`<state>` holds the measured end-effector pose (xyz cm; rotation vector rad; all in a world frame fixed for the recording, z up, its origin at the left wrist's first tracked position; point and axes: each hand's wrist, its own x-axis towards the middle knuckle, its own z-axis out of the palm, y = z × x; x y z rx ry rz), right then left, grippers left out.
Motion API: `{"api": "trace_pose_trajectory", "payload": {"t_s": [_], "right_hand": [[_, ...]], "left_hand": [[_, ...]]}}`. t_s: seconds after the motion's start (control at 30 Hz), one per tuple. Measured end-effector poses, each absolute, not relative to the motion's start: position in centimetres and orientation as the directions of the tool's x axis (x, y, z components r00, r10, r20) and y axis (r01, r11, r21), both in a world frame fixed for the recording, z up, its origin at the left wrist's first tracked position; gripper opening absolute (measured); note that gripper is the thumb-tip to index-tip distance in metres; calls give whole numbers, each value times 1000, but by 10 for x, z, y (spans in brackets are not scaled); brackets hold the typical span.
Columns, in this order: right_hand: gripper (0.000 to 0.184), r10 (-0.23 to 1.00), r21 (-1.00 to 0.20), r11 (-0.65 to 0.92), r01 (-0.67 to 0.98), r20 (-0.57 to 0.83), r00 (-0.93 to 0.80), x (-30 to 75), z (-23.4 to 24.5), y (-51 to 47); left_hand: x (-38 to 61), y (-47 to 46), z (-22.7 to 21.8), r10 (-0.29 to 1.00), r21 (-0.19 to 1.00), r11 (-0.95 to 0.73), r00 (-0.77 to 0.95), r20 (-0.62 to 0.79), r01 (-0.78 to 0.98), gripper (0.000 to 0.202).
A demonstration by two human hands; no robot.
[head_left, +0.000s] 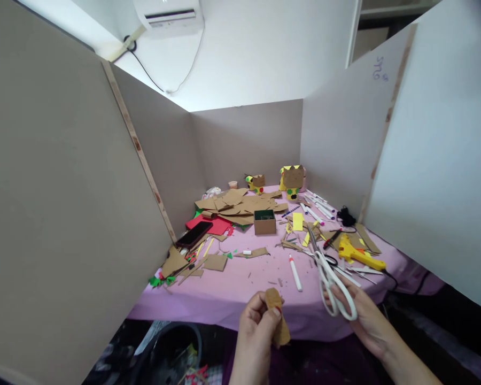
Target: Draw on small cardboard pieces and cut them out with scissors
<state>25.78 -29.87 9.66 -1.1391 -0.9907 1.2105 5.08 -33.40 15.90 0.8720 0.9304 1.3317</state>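
My left hand [258,326] pinches a narrow strip of brown cardboard [281,334] with a rounded top, just in front of the table's near edge. To the right, my right hand [355,305] holds white-handled scissors [326,278] by the handle loops, their blades pointing up and away over the table. How the fingers sit in the loops is partly hidden. A white marker with a red tip [295,274] lies on the pink cloth between the two hands. Beyond it stands a small open cardboard box [265,224] with a dark green inside.
Cardboard pieces [244,203] are heaped at the back, near yellow decorated figures [292,182]. A yellow glue gun [361,254] and several markers [320,206] lie right. A phone [195,234] rests left on red sheets. Partition walls [244,131] enclose the table; a bin [198,337] stands below.
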Motion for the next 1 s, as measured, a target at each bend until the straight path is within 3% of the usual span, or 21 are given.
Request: {"api": "trace_pose_trajectory", "payload": {"t_s": [0.1, 0.3, 0.37, 0.43, 0.57, 0.67, 0.77, 0.87, 1.0], "right_hand": [[31, 995, -921, -80, -381, -97, 27, 246, 102, -312], [27, 962, -712, -257, -654, -125, -241, 231, 105, -327], [28, 938, -658, -316, -683, -110, -328, 226, 110, -332], [26, 938, -680, -316, -661, -120, -325, 222, 115, -337], [24, 970, -826, -206, -524, -102, -220, 213, 123, -347], [41, 977, -931, -7, -364, 71, -199, 213, 121, -354], [52, 948, -973, 220, -69, 230, -220, 216, 117, -359], [55, 881, -849, 462, 255, 407, -242, 219, 116, -362], [66, 786, -650, 617, 444, 540, -301, 223, 123, -363]], "left_hand": [[50, -334, 158, 997, 934, 74, 58, -58, -349, 26], [47, -334, 157, 997, 946, 64, 61, -47, -318, 26], [47, -335, 157, 996, 948, 60, 85, -35, -313, 25], [47, -336, 158, 994, 946, 51, 110, -17, -320, 26], [47, -336, 157, 992, 944, 26, 123, 15, -329, 32], [45, -335, 153, 989, 939, 20, 145, 32, -343, 37], [44, -334, 151, 989, 940, 3, 141, 48, -342, 38], [43, -337, 153, 990, 960, -22, 125, 59, -280, 38], [43, -343, 162, 985, 966, -71, 134, 107, -248, 35]]}}
